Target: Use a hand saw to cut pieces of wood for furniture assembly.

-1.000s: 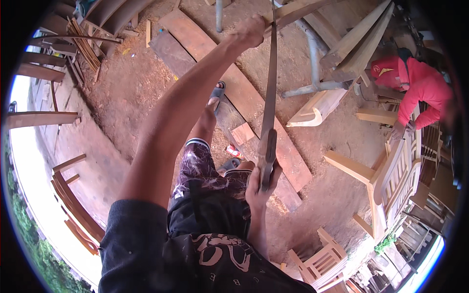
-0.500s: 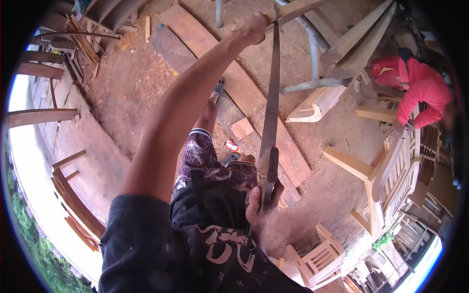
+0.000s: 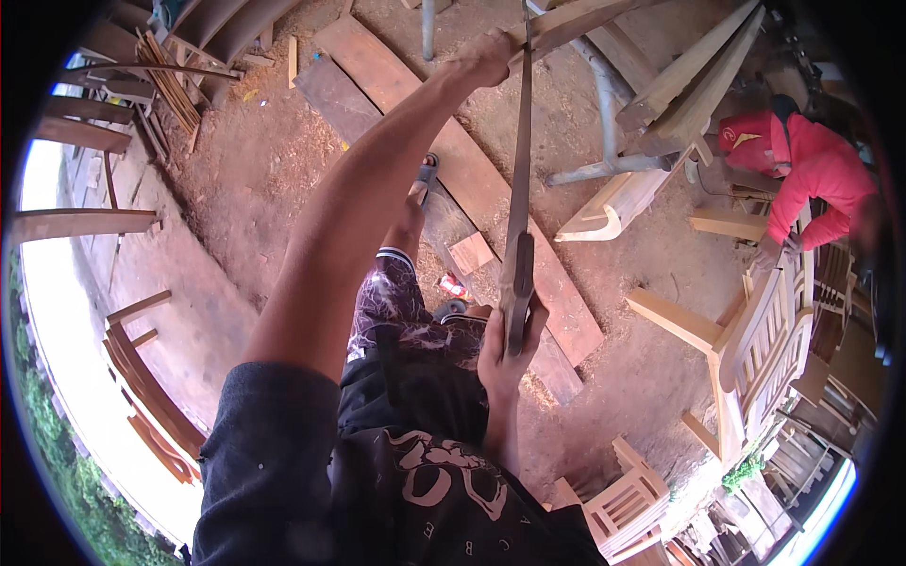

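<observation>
Saw handle (image 3: 516, 307) in right grip (image 3: 500, 366), blade (image 3: 521, 165) at wood (image 3: 580, 23)

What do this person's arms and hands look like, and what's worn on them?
The left hand and right hand wear no gloves. A short, dark sleeve leaves the left forearm bare, with no watch visible. The right sleeve is hidden.

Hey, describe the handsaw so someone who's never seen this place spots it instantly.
Find the two planks lying diagonally on the floor. Over their lower part, the right hand grips the handsaw, which runs up the view. Thin and dark, it stands apart from the thicker wooden beam in the left hand.
</observation>
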Demonstrator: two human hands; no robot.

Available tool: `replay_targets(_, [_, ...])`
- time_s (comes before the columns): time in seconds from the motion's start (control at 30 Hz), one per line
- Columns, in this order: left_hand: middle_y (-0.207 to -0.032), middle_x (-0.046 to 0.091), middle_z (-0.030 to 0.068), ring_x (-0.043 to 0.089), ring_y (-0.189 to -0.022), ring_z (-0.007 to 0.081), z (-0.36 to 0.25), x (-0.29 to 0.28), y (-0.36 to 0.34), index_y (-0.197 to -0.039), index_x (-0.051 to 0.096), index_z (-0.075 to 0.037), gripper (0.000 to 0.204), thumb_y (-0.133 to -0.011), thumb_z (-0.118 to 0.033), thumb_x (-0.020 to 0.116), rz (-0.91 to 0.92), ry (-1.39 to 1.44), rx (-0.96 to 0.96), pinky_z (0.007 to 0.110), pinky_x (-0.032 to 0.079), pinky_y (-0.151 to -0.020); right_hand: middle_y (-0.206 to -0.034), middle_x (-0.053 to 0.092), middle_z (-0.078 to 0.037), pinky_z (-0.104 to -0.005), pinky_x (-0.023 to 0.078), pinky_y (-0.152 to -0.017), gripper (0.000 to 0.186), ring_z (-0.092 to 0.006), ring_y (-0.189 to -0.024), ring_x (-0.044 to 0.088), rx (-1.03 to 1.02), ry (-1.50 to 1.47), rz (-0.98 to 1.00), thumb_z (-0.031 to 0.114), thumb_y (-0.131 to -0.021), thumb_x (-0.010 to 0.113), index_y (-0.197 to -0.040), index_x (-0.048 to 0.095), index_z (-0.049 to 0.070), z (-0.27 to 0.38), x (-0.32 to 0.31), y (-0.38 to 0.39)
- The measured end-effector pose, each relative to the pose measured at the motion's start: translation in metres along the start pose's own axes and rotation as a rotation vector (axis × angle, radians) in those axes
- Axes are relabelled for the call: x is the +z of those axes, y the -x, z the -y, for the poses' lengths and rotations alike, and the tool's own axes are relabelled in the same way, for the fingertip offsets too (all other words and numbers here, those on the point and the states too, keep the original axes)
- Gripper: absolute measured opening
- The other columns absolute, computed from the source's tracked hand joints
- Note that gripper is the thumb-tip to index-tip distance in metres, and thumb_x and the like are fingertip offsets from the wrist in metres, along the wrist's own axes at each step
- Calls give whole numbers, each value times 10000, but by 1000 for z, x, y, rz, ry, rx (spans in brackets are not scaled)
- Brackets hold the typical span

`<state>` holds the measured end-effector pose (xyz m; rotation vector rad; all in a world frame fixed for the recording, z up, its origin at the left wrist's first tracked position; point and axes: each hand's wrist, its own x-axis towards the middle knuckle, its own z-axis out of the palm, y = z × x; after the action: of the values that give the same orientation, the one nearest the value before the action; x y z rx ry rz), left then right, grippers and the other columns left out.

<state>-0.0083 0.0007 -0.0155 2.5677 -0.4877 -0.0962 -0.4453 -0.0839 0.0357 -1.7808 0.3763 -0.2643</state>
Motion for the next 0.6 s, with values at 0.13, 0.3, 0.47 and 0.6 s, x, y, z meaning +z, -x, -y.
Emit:
replay_targets(0.13, [-1125,687,290,683,-1070,443,-19,-3,11,-1236,576,48,400,-854,-43,648,39,-54,-92,478,569,-894,-1382,539,-269,-466,451,-1050,498,-318,-1237,595,-115,86,38,65,-985,514,-1429,345,-81,31,-23,49])
replay_targets(0.3, [-1100,697,270,680,-1039,449,-5,9,12,-1225,602,-40,348,-878,-53,593,-110,-139,22,492,551,-884,-849,569,-85,-368,466,-740,254,-190,-750,516,-217,-31,-18,122,-986,611,-1184,494,12,40,82,-224])
replay_targets(0.47, [-1039,707,273,704,-1010,400,-10,-2,7,-1193,633,-8,308,-894,-75,613,-8,-27,15,492,555,-863,-891,588,-109,-383,467,-759,256,-201,-783,537,-259,31,-14,140,-1000,615,-1175,486,4,62,63,-202])
replay_targets(0.6, [-1128,680,272,698,-1030,425,-6,-5,9,-1212,611,-10,345,-871,-52,624,40,-4,-125,499,572,-872,-1339,551,-220,-415,458,-1018,488,-291,-1194,589,-15,42,31,79,-958,572,-1398,414,-61,33,-10,10])
